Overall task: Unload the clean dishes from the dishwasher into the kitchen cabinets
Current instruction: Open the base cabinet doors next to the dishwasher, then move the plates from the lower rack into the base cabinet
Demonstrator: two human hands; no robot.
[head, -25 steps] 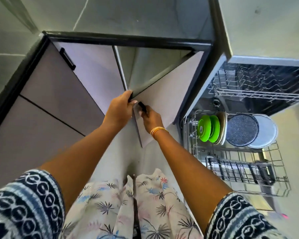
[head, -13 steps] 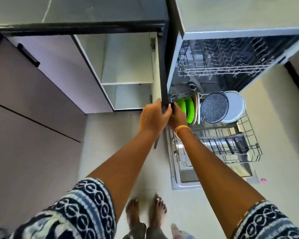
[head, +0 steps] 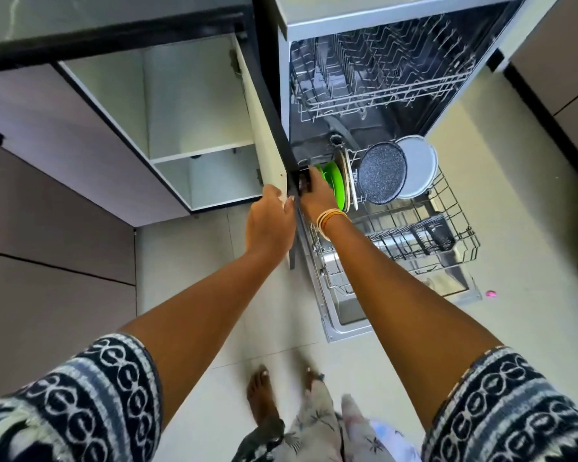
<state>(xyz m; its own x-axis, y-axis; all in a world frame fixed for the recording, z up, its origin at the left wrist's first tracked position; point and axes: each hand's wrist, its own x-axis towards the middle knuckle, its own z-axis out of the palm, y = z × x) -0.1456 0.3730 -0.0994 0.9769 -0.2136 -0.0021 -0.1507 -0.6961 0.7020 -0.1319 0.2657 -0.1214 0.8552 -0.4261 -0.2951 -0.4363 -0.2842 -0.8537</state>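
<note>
Both your hands are on the cabinet door (head: 267,135), which stands swung wide, edge-on between the open cabinet (head: 194,128) and the dishwasher (head: 374,25). Your left hand (head: 270,221) curls over the door's free edge on the pale inner side. Your right hand (head: 316,195) wraps the dark handle (head: 303,183) on the outer face; fingertips hidden, so how tight I cannot tell. Two hands on one edge likely serves to steady the door so it stops short of the dishwasher.

Dishes, relative to your grip: green plates (head: 335,183) stand upright just beyond your right knuckles, nearly touching. A cream plate (head: 343,181) stands next, then a dark speckled plate (head: 382,173) and a pale one (head: 417,166) behind it, all in the pulled-out lower rack (head: 454,221). The upper rack (head: 381,78) looks bare.

Judgement: no dish lifted yet. The door parked here leaves the shelves left of your grip reachable. Next, release the handle and reach right.
</note>
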